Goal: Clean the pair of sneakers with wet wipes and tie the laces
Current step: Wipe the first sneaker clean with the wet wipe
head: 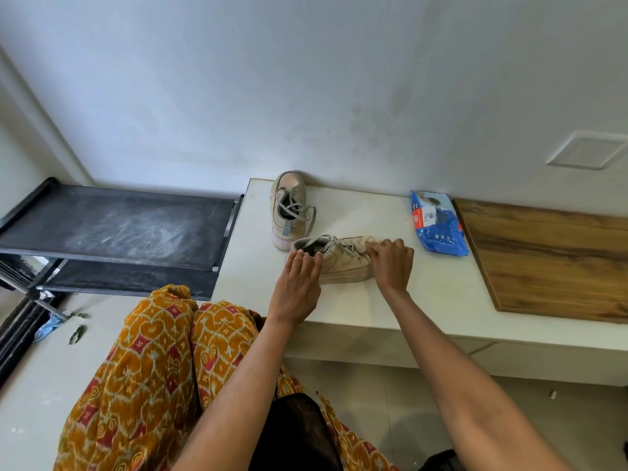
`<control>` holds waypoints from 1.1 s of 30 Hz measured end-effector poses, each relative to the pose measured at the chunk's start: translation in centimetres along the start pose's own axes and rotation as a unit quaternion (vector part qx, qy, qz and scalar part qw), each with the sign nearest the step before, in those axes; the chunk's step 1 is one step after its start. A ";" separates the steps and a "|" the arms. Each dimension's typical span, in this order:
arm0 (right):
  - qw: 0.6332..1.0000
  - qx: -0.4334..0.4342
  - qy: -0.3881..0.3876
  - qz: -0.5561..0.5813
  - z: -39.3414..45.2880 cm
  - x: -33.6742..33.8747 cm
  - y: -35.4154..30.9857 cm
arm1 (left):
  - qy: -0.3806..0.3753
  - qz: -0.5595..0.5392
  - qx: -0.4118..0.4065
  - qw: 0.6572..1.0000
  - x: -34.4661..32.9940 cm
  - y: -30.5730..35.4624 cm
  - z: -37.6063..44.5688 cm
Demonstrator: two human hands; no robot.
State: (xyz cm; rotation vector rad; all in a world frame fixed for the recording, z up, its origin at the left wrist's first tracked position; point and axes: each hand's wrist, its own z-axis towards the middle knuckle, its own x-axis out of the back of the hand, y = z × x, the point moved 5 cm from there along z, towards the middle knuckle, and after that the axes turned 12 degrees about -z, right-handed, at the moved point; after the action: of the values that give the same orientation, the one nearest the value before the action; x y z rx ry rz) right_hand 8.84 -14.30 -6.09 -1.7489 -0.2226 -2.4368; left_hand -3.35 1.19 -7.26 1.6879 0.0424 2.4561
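— On the bench's left end, against the wall, what stands there?

— The second beige lace-up sneaker (289, 208), toe to the wall, its grey laces lying loose. To its left, off the bench, sits a dusty black metal shoe rack (115, 229).

— And the shoe being worked on?

— Just in front of it, near the bench's front edge: a beige low-top sneaker with a thick sole (339, 260), lying crosswise, heel to the left. The left hand (299, 287) curls its fingers over the heel collar and grips it. The right hand (390, 263) is closed round a pale wad at the toe, likely a crumpled white wet wipe (372, 240).

— How should the shoe handle?

— Light, I'd judge, with a soft upper that gives under pressure and a stiff sole. The heel collar is a sound place to steady it; the laces are limp and would need pinching near their ends.

— Anything further right?

— A crinkled blue plastic pack of wet wipes (436, 224) by the wall; its red-and-white label is too small to read. Then a brown wood-grain board (550, 260) covers the bench's right end.

— Any brand on the sneakers?

— A faint stitched curve shows on the side, but I can't identify it.
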 end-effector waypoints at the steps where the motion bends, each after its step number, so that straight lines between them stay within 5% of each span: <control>1: 1.000 -0.021 -0.003 -0.007 0.6 -0.1 0.3 | -0.001 -0.003 -0.001 1.000 0.0 0.0 0.0; 5: 0.991 -0.120 -0.025 0.047 2.9 0.0 -0.2 | 0.002 -0.004 -0.005 1.000 0.3 0.1 -0.1; 13: 1.000 0.021 0.014 0.007 0.2 -0.5 1.0 | -0.001 -0.009 0.000 1.000 -0.1 0.0 -0.1; 18: 0.992 -0.106 -0.031 0.058 2.3 0.0 0.0 | -0.002 -0.014 -0.001 1.000 0.2 0.0 -0.1; 25: 0.997 0.049 -0.017 -0.062 1.1 -0.1 0.1 | 0.000 -0.008 -0.007 1.000 0.0 0.0 -0.1; 30: 0.997 -0.066 -0.045 0.000 3.9 0.0 -1.0 | -0.012 -0.018 -0.011 1.000 0.0 0.4 -0.2; 33: 0.999 0.026 -0.042 0.017 3.6 -0.2 -3.1 | -0.005 -0.026 -0.011 1.000 -0.1 0.2 -0.2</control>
State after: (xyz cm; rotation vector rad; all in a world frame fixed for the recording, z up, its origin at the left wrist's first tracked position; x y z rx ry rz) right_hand 11.64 -10.56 -5.27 -1.8201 -0.2595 -2.3142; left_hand -3.54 1.03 -7.37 1.6676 0.0573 2.4014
